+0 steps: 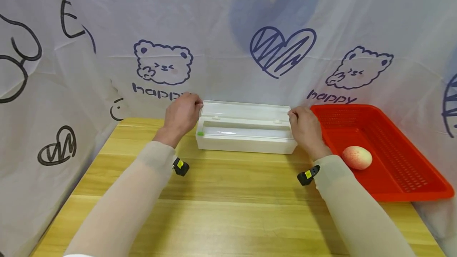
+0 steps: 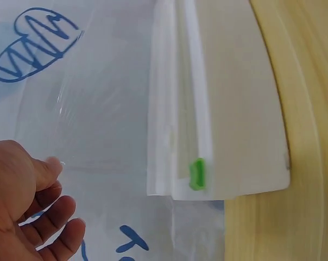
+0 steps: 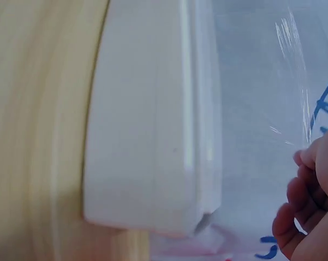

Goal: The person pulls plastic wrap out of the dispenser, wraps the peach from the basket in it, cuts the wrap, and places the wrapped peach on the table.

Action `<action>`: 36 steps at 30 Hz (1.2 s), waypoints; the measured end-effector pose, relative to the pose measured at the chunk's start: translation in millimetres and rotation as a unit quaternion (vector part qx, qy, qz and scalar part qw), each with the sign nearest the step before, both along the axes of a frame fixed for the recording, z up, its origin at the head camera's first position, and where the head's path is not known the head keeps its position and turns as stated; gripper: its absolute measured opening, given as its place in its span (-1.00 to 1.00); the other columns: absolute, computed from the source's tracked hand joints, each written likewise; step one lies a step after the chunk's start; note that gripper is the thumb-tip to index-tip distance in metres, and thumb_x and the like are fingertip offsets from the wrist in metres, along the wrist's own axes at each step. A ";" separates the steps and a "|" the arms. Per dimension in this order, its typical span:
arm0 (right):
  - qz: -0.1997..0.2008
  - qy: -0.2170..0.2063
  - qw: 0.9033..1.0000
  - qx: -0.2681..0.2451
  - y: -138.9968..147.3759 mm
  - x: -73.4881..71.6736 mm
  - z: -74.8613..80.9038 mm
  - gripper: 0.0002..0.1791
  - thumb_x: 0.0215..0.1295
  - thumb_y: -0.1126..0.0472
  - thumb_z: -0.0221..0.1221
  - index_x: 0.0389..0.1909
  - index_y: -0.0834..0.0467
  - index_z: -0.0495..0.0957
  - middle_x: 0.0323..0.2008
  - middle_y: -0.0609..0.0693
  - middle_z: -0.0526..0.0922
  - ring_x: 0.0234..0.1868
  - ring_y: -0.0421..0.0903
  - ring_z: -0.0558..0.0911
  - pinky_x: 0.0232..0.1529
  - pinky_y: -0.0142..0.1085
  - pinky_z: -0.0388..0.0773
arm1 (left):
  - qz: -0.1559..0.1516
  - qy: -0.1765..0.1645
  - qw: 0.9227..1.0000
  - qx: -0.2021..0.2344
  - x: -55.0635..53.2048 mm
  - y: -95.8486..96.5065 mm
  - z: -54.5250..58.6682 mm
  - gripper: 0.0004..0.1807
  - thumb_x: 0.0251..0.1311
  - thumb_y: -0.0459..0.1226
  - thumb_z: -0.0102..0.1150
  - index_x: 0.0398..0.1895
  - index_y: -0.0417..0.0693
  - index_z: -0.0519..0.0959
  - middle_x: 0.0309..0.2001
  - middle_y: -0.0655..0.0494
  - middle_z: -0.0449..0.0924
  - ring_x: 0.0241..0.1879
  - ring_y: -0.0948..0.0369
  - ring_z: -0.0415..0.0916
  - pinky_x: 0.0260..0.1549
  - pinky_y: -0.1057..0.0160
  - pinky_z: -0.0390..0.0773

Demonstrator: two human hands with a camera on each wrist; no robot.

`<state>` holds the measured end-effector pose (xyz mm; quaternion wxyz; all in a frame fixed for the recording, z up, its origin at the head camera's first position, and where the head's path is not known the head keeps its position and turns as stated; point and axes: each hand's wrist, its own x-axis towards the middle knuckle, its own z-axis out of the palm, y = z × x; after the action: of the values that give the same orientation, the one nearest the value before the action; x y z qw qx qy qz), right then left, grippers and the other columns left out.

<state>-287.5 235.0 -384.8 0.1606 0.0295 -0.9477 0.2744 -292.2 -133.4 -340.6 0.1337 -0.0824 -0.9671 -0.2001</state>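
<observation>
A long white cling film dispenser box (image 1: 246, 145) lies across the far side of the table, with a pale roll (image 1: 246, 131) showing in its opening. At the box's left end sits a small green slider (image 2: 197, 174). A clear, glinting sheet of plastic film (image 1: 246, 110) spans the space behind and above the opening. My left hand (image 1: 181, 115) pinches its left edge between thumb and forefinger, the other fingers loosely curled. My right hand (image 1: 306, 128) pinches the right edge, where bright wrinkles run to the fingertips. In both wrist views the hands are apart from the box.
To the right stands a red plastic basket (image 1: 387, 158) with a peach (image 1: 357, 158) in it, close to the right forearm. A white curtain (image 1: 221, 66) with printed bears and hearts hangs right behind the wooden table (image 1: 228, 217).
</observation>
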 end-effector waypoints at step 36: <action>-0.071 0.202 0.970 -0.117 -3.6 39.5 67.0 -0.64 0.65 0.11 0.05 0.05 0.32 0.67 -0.05 0.27 0.62 -0.06 0.14 0.51 -0.06 -0.28 0.39 | -0.054 0.163 0.974 0.150 52.1 10.7 79.4 -0.77 0.59 -0.22 0.12 -0.01 -0.21 0.64 -0.03 -0.09 0.59 -0.09 0.03 0.54 -0.07 0.10 0.60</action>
<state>-248.0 231.3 -317.7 0.3704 -0.0024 -0.8564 0.3598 -240.1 -122.7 -261.2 0.2896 -0.1452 -0.8853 -0.3336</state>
